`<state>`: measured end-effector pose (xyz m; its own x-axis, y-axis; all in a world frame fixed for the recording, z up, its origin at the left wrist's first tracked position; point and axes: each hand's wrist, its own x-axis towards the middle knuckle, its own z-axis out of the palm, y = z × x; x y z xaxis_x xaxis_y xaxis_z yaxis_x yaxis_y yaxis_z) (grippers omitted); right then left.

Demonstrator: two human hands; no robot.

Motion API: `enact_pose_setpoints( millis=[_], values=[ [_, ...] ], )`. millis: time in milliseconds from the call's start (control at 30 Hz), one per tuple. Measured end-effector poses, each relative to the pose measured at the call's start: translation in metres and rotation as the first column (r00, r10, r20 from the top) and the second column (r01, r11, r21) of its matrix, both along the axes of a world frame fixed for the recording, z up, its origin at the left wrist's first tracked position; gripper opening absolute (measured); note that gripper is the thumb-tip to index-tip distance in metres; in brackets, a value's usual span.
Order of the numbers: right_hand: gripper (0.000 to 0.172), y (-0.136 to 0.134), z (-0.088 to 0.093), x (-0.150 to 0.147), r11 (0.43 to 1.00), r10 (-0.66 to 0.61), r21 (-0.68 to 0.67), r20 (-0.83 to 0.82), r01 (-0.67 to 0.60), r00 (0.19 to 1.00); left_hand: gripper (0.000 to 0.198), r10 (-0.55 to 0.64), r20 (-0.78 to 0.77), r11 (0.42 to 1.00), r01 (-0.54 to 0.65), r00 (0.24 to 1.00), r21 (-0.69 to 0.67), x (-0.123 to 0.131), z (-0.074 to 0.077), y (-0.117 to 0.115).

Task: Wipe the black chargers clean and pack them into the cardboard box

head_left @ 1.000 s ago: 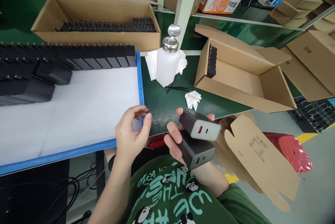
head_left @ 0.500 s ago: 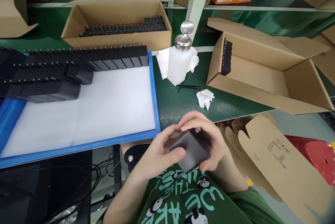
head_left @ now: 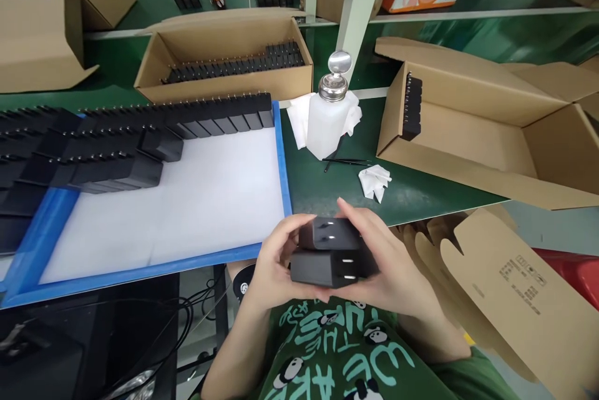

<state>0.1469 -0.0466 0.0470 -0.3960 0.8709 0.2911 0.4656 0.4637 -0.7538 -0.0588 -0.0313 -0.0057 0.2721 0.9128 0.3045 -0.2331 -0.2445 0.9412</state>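
Note:
Between my two hands, in front of my chest, are black power adapters (head_left: pixel 311 268) with metal plug prongs. At least two show, one above the other, their prongs facing right and toward me. My left hand (head_left: pixel 276 263) is closed around their left side, thumb and fingers on the edges. My right hand (head_left: pixel 388 263) grips them from the right, and its palm hides part of them. To the left, rows of similar black adapters (head_left: pixel 219 116) stand prongs up on a white, blue-edged tray (head_left: pixel 219 200).
A cardboard box (head_left: pixel 229 85) behind the tray holds more adapters. Another open box (head_left: pixel 472 125) at right has one row along its left wall. Between them stand a white pump bottle (head_left: pixel 325 122), tweezers (head_left: pixel 346 161) and crumpled tissue (head_left: pixel 374 181). A flattened carton (head_left: pixel 524 287) lies at lower right.
The held adapters have been turned, so prongs and a second adapter now show. My hands have moved apart to their two sides. The whole view has shifted slightly right and down.

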Motion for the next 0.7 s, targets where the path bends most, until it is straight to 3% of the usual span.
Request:
enact_pose_setpoints(
  millis=[233, 333, 400, 467, 533, 567, 633, 700],
  values=[
    [0.071, 0.003, -0.009, 0.001, 0.993, -0.006, 0.116, -0.077, 0.015, 0.997, 0.085, -0.07, -0.131, 0.99, 0.085, 0.989, 0.111, -0.005, 0.014, 0.009],
    [0.061, 0.01, -0.003, 0.023, 0.969, -0.156, 0.164, -0.173, 0.184, 0.973, 0.076, 0.027, -0.179, 0.995, -0.01, 0.983, 0.099, -0.01, 0.018, 0.011],
    [0.061, 0.026, 0.009, 0.055, 0.895, -0.349, 0.221, -0.195, 0.388, 0.917, 0.063, 0.149, -0.253, 0.987, -0.13, 0.956, 0.093, -0.016, 0.014, 0.014],
    [0.067, 0.054, 0.026, 0.102, 0.758, -0.557, 0.292, -0.175, 0.583, 0.812, 0.053, 0.229, -0.345, 0.973, -0.228, 0.91, 0.044, -0.02, 0.008, 0.018],
    [0.076, 0.092, 0.041, 0.156, 0.644, -0.707, 0.361, -0.057, 0.675, 0.705, 0.047, 0.248, -0.431, 0.951, -0.303, 0.868, -0.062, -0.021, 0.004, 0.023],
    [0.078, 0.115, 0.047, 0.182, 0.626, -0.754, 0.37, 0.061, 0.687, 0.654, 0.046, 0.244, -0.463, 0.936, -0.332, 0.852, -0.117, -0.02, 0.003, 0.024],
    [0.073, 0.162, 0.05, 0.223, 0.698, -0.714, 0.314, 0.383, 0.644, 0.587, 0.048, 0.234, -0.503, 0.91, -0.37, 0.832, -0.189, -0.018, 0.005, 0.025],
    [0.068, 0.205, 0.044, 0.246, 0.748, -0.644, 0.234, 0.483, 0.621, 0.593, 0.051, 0.241, -0.519, 0.9, -0.389, 0.82, -0.197, -0.015, 0.008, 0.024]
  ],
)
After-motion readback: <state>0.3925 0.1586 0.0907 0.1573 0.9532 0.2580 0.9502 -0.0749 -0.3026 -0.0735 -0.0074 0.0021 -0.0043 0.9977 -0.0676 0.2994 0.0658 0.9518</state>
